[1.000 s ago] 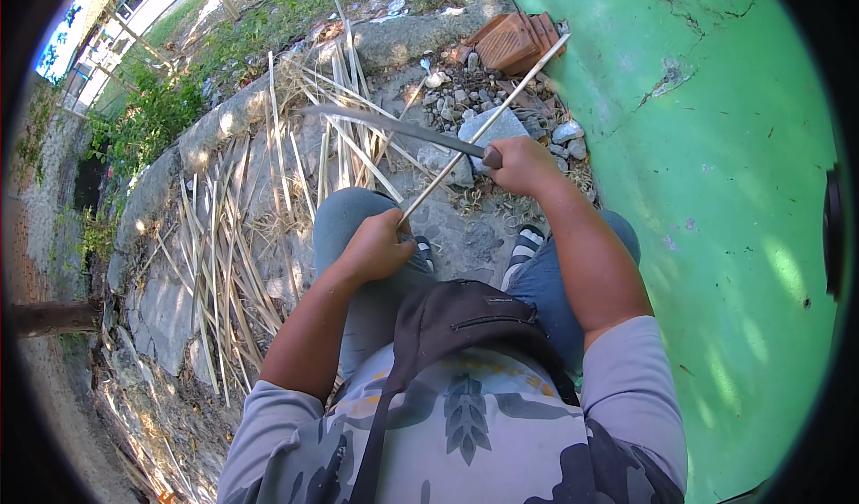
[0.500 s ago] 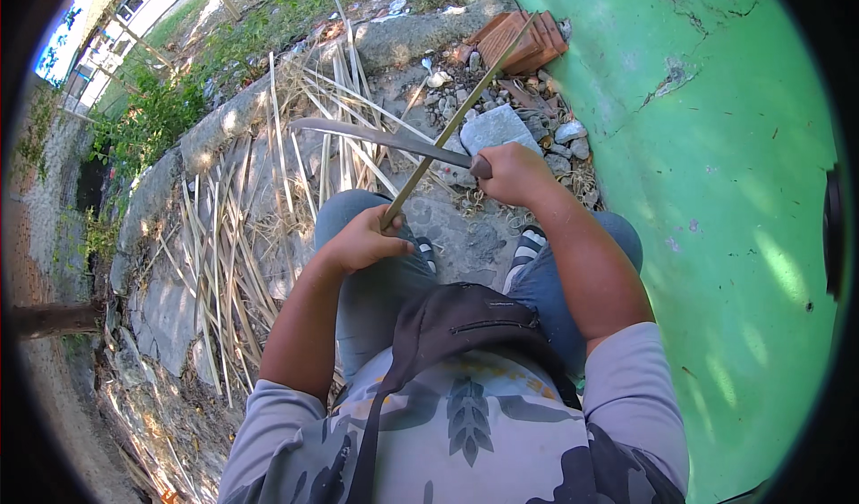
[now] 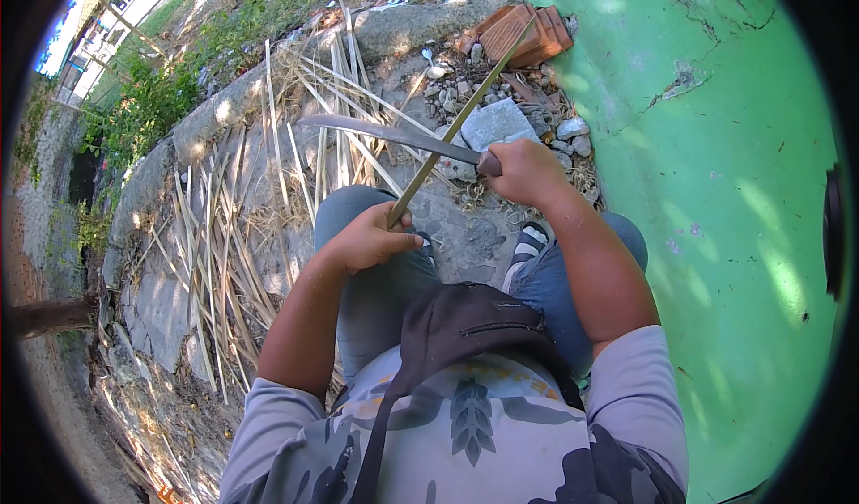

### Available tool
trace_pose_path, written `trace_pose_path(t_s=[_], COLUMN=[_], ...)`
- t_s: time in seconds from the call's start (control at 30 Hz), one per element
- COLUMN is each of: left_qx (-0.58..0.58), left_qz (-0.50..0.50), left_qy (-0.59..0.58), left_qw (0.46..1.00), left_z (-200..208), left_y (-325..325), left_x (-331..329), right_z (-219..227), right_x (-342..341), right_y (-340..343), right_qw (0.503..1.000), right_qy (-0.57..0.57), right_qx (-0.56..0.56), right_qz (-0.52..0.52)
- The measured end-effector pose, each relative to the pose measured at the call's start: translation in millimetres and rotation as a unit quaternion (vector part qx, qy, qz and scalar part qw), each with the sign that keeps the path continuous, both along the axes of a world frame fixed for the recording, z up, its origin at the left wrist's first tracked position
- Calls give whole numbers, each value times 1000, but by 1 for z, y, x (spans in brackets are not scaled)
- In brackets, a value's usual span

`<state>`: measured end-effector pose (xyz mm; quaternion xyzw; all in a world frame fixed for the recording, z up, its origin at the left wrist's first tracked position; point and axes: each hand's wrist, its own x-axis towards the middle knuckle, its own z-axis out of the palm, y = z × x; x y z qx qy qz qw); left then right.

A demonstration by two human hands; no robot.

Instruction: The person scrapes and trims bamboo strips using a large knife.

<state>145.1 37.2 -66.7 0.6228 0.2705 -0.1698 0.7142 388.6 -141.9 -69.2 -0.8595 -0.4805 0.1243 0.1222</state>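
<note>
"What's nearest to us?"

"A dark bag (image 3: 470,325) at the person's waist, then bent knees in blue trousers (image 3: 369,267). Just by the left knee, the left hand (image 3: 369,237) has its fingers curled round the near end of a long flat strip (image 3: 468,109), thumb lying out to the right."

"And the right hand (image 3: 526,173)?"

"Wrapped into a fist on the handle of a long knife (image 3: 385,131). The blade points left and crosses the strip partway along; I can't tell whether they touch."

"How would that strip handle?"

"Light, I'd say, and springy: stiff lengthwise, easy to flex across its flat face, possibly sharp-edged. The near end is the place to hold it, clear of the blade. The knife looks heavier and rigid, so only the handle."

"Farther off?"

"Loose pale strips (image 3: 210,271) lie over on the left. Beyond the crossing, a pale block (image 3: 498,124) sits among rubble. Farther right, reddish tiles (image 3: 532,43) are stacked near the green wall (image 3: 716,191); leafy shrubs (image 3: 148,106) grow far left."
</note>
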Motion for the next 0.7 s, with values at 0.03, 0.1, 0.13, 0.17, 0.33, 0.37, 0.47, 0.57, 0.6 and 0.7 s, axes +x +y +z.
trace_pose_path(t_s=[0.03, 0.1, 0.13, 0.17, 0.33, 0.37, 0.47, 0.57, 0.6, 0.7], left_qx=[-2, 125, 122, 138, 71, 15, -42, 1, 46, 171], left_qz=[0, -32, -33, -38, -22, -3, 33, 58, 69, 35], left_qy=[1, -51, -49, -68, -94, -94, -113, -138, -143, -117], left_qw=[1000, 990, 991, 987, 993, 995, 992, 989, 986, 978], left_z=[-3, -11, -13, -15, -4, 6, 5, -16, -21, -25], left_y=[-1, -7, -7, -8, -5, -6, -8, -12, -13, -17], left_x=[-1, -1, -3, -5, -9, -8, -1, 6, 8, 13], right_z=[1, 2, 3, 4, 19, 21, 27, 20, 17, 15], right_x=[-6, -20, -24, -27, -23, -21, -23, -24, -24, -21], right_y=[0, 3, 5, 7, 4, 4, 7, 9, 9, 9], right_qw=[1000, 997, 997, 995, 992, 992, 992, 992, 992, 992], right_qy=[1, -9, -7, -15, -18, -14, -1, -1, -9, -36], right_qx=[-2, 44, 42, 41, 78, 90, 94, 75, 67, 44], right_qz=[0, 69, 68, 88, 97, 91, 88, 99, 109, 115])
